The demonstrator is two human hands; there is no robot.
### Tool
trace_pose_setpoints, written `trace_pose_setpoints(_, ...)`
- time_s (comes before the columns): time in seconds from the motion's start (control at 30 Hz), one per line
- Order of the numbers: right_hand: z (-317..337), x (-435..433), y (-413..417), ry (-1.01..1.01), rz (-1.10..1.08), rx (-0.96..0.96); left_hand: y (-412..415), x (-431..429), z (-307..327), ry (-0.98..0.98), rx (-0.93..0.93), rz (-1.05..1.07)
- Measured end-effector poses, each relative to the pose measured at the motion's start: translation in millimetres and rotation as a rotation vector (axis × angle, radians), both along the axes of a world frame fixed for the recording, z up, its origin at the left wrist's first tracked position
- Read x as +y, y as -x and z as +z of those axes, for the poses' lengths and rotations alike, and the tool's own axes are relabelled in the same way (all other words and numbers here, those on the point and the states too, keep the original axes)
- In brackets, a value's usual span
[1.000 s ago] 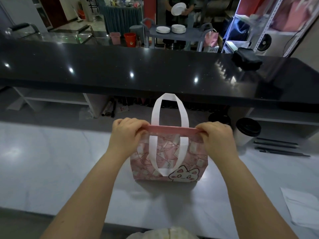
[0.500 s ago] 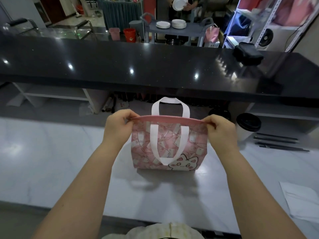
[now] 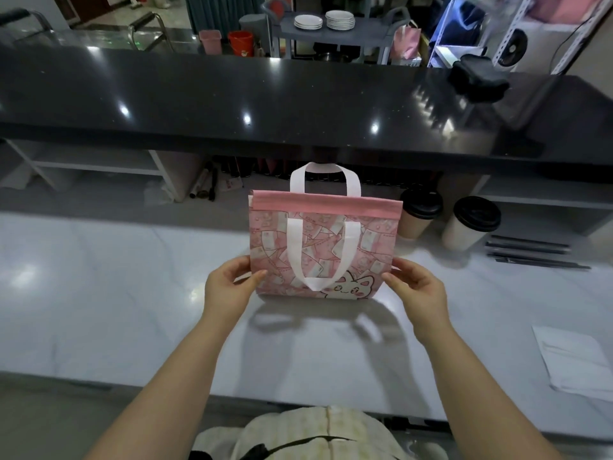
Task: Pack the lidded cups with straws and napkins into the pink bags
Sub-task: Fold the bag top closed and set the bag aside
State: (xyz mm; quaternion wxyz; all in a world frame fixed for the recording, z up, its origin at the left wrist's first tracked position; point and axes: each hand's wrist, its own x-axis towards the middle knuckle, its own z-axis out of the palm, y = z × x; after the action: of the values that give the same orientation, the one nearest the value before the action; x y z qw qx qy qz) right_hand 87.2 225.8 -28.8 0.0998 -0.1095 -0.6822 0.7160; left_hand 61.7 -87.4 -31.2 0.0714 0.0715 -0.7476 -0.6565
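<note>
A pink cartoon-print bag with white handles stands upright on the white marble counter, its top closed flat. My left hand pinches the bag's lower left corner, thumb on the front. At the lower right corner, my right hand pinches it the same way. Two paper cups with black lids stand just right of the bag. Black straws lie beyond the cups. White napkins lie at the counter's right edge.
A raised black countertop runs across behind the marble counter, with a black object on its right end. Open shelves sit under it. A cart with stacked white plates stands far back.
Both hands have let go of the bag's top rim and dropped to its lower corners. The bag now stands taller, and the view shifted so a second cup shows.
</note>
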Motion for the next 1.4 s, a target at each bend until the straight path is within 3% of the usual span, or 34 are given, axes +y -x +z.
trace_pose_setpoints(0.37, -10.4, -15.6, 6.4, 0.019, -0.055, -0.036, 13.3, 3.1, -5.3, -0.134, -0.078, 0.017)
trace_pose_setpoints(0.57, -25.4, -10.2, -7.2, -0.111, -0.003, -0.093, -1.6, -5.3, -21.3, 0.048, -0.106, -0.054)
trace_pose_setpoints(1.07, -47.7, -14.1, -4.2, -0.123, -0.044, -0.267, -4.1, -10.3, -45.2, 0.188, -0.184, -0.038)
trace_pose_setpoints(1.3, -46.6, -11.8, -3.1, -0.276, -0.029, -0.341, -1.1, -11.4, -41.1, 0.269, -0.218, 0.032)
trace_pose_setpoints(1.4, -28.5, 3.4, -4.5, -0.248, -0.037, -0.276, 1.6, -17.6, -20.5, 0.254, -0.253, -0.047)
